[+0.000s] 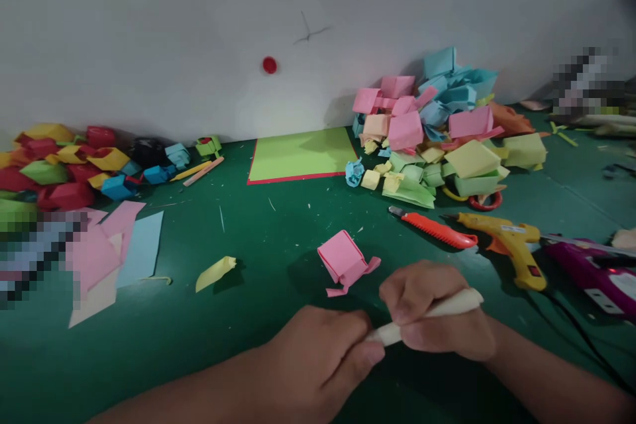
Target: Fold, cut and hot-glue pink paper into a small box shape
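Between my hands is a thin roll of cream paper [454,305], slanting up to the right. My left hand [330,351] is closed round its lower left end, with the thumb pressed along it. My right hand [432,308] grips the roll farther along, and its wider end sticks out past the fingers. Just beyond my hands a folded pink paper box [342,255] with loose curled strips lies on the green table [258,232]. A curled piece of yellow paper [216,273] rests to the left.
To the right lie an orange cutter knife [440,230], a yellow glue gun [511,238] and a purple power strip [596,278]. Folded paper pieces [472,159] are heaped behind them. Flat pink sheets [99,252] lie left; a green card [303,156] lies by the wall.
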`<state>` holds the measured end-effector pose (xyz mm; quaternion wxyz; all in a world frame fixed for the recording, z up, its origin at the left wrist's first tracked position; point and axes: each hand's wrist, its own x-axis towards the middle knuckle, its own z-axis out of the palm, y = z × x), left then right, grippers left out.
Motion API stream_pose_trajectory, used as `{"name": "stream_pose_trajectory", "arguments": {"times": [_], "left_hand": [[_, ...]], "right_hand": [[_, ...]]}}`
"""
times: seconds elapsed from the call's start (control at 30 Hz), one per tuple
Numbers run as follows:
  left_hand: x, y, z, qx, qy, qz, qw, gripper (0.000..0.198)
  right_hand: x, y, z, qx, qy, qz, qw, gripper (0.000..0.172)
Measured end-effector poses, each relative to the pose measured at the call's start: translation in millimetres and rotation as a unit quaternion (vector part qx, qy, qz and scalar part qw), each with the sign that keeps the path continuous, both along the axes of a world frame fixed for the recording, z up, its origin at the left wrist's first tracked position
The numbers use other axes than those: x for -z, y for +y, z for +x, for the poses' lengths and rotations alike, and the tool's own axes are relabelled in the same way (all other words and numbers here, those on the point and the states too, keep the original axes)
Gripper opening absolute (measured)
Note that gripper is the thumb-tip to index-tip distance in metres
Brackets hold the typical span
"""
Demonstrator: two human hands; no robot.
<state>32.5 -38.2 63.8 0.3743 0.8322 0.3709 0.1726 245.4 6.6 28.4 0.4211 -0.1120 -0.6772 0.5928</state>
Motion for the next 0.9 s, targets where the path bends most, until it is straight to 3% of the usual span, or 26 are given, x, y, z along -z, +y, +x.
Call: {"name": "stream_pose_trajectory", "arguments": {"times": [0.1, 0.17, 0.27, 0.3, 0.37, 0.43, 0.67, 0.83, 0.9], "left_hand": [[-7.0, -1.2, -2.2, 0.015, 0.015, -0.017, 1.0, 0.048], [-2.8, 0.2, -4.4, 0.059, 0.02, 0.004, 0.998, 0.051], [18.4, 1.7, -4.3, 0.107, 0.045, 0.093, 0.989, 0.052], [27.4, 1.7, -3.1, 0.113, 0.057, 0.148, 0.981, 0.054], [43.6, 1.6, -0.6, 0.13, 0.077, 0.251, 0.956, 0.054], [53.5, 1.8, 0.5, 0.126, 0.089, 0.295, 0.943, 0.048], [49.1, 4.0, -4.0, 0.05, 0.097, 0.297, 0.949, 0.04], [46.2, 12.0, -10.4, -0.098, -0.02, 0.348, 0.932, 0.025], [48.2, 19.7, -12.2, -0.165, -0.029, 0.353, 0.921, 0.031]], "right_hand": [[-9.5, 7.2, 9.1, 0.001, 0.007, -0.021, 1.0, 0.011], [-23.0, 23.0, 30.4, 0.079, 0.025, -0.053, 0.995, 0.023], [-38.4, 49.0, 62.1, 0.281, 0.166, -0.083, 0.942, 0.025], [-40.2, 54.4, 67.0, 0.318, 0.206, -0.065, 0.923, 0.019], [-39.0, 57.7, 65.5, 0.334, 0.205, -0.099, 0.915, 0.011], [-34.7, 52.6, 53.2, 0.31, 0.176, -0.119, 0.927, 0.01], [-27.2, 37.5, 25.9, 0.291, 0.12, -0.112, 0.942, 0.012], [-19.2, 37.8, 26.6, 0.314, 0.077, -0.111, 0.94, 0.012], [-17.0, 36.9, 25.4, 0.323, 0.066, -0.104, 0.938, 0.012]]}}
